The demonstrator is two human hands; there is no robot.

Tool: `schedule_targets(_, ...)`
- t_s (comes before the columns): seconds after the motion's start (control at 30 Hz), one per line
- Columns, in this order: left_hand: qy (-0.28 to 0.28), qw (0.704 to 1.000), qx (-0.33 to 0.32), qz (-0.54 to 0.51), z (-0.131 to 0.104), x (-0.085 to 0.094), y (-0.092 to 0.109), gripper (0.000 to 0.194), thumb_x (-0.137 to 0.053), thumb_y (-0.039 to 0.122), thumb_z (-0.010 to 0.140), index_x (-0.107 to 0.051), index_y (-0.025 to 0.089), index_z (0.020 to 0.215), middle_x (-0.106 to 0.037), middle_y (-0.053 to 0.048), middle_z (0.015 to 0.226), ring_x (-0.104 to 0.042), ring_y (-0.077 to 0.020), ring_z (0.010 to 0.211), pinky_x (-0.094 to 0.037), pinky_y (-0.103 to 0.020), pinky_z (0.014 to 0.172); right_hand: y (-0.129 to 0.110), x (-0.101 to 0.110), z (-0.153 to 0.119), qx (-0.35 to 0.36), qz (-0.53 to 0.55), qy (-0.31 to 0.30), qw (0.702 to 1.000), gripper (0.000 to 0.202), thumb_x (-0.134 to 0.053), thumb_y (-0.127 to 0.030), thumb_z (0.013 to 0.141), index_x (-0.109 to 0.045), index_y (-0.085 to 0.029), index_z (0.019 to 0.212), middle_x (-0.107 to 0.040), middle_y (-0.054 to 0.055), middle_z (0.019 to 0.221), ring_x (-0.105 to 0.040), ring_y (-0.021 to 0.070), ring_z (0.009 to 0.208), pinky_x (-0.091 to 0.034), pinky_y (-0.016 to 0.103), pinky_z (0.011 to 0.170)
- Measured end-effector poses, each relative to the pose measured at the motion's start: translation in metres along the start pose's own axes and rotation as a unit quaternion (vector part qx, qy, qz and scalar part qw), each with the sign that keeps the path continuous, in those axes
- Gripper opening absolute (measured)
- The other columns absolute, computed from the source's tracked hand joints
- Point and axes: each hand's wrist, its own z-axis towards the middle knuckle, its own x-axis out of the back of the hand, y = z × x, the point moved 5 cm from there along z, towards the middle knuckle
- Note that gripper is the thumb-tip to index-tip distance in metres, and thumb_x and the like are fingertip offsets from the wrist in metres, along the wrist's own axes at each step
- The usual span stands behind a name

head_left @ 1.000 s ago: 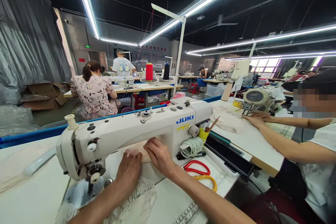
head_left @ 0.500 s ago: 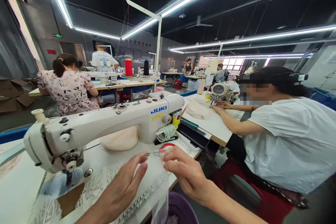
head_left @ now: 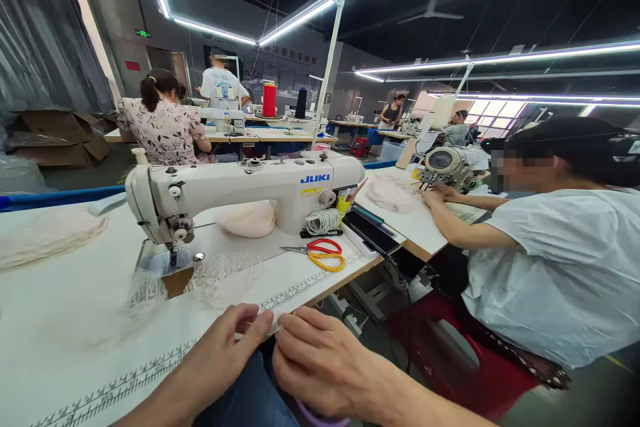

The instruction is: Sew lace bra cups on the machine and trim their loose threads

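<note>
My left hand [head_left: 233, 347] is at the front edge of the white sewing table, thumb and fingers drawn together. Close beside it, my right hand [head_left: 327, 363] is closed with its fingers curled. Whatever the fingertips hold is hidden or too small to make out. Scissors [head_left: 326, 255] with one red and one yellow handle lie on the table beyond the hands. White lace [head_left: 220, 280] is spread near the needle of the white sewing machine [head_left: 225, 190]. A folded pale fabric bundle [head_left: 246, 219] sits behind the machine's arm.
A stack of pale fabric [head_left: 50, 233] lies at the left. A coil of white cord [head_left: 323, 221] and a black marker [head_left: 323, 234] are by the machine's base. A co-worker in a white top [head_left: 555, 260] sews at the right. A purple rim [head_left: 323, 419] shows below my right hand.
Both hands have moved down and nearer to me, toward the table edge. The sheer white material hanging between them is out of sight. The scissors are now fully visible, and the view has shifted left.
</note>
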Motion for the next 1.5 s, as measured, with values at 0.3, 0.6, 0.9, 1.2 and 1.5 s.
schedule_targets(0.3,0.111,0.964,-0.067,0.23,-0.068,0.026,-0.01,0.053,-0.038,0.072,0.076,-0.061,0.025,0.077,-0.063,-0.003,0.073,-0.056,-0.0213,0.065,-0.043,-0.03,0.059,-0.017,0.01,-0.009,-0.034,-0.005,-0.005,0.999,0.022,-0.039,-0.009,0.09,-0.06,-0.011,0.086,-0.058,0.008,0.085,-0.053,0.0187,0.084,-0.044,0.033,0.077)
schedule_targets(0.6,-0.057,0.982,0.055,-0.172,-0.041,-0.032,-0.042,0.056,-0.06,0.064,0.069,-0.065,0.012,0.091,-0.065,-0.004,0.075,-0.057,-0.019,0.072,-0.043,-0.028,0.07,-0.07,-0.013,-0.005,0.043,0.05,-0.01,0.998,0.019,-0.048,-0.015,0.087,-0.057,-0.016,0.07,-0.059,0.003,0.074,-0.054,0.0155,0.078,-0.043,0.027,0.081)
schedule_targets(0.9,-0.09,0.979,-0.098,0.157,-0.059,0.002,-0.036,0.024,-0.045,0.028,0.084,-0.066,0.019,0.076,-0.053,-0.003,0.091,-0.051,-0.0176,0.082,-0.04,-0.026,0.071,-0.022,-0.004,0.005,-0.136,0.342,-0.038,0.929,0.058,-0.066,-0.049,0.077,-0.045,-0.02,0.123,-0.052,0.01,0.123,-0.048,0.0184,0.109,-0.039,0.03,0.093)
schedule_targets(1.2,-0.055,0.97,-0.055,0.231,-0.077,0.04,-0.038,0.026,-0.043,0.029,0.088,-0.062,0.02,0.073,-0.05,0.001,0.083,-0.047,-0.0133,0.069,-0.034,-0.022,0.06,-0.015,-0.072,0.023,-0.166,0.556,-0.154,0.8,0.019,-0.062,-0.035,0.083,-0.062,-0.016,0.081,-0.061,0.0,0.077,-0.055,0.0132,0.079,-0.04,0.026,0.08)
schedule_targets(1.5,-0.043,0.995,0.028,0.084,-0.066,0.053,-0.045,0.024,-0.047,0.036,0.084,-0.061,0.017,0.079,-0.042,0.006,0.054,-0.041,-0.0105,0.046,-0.027,-0.02,0.045,-0.021,-0.089,0.028,-0.293,0.658,-0.178,0.67,0.031,-0.067,-0.041,0.076,-0.057,-0.015,0.089,-0.051,-0.005,0.059,-0.045,0.0086,0.055,-0.036,0.019,0.054)
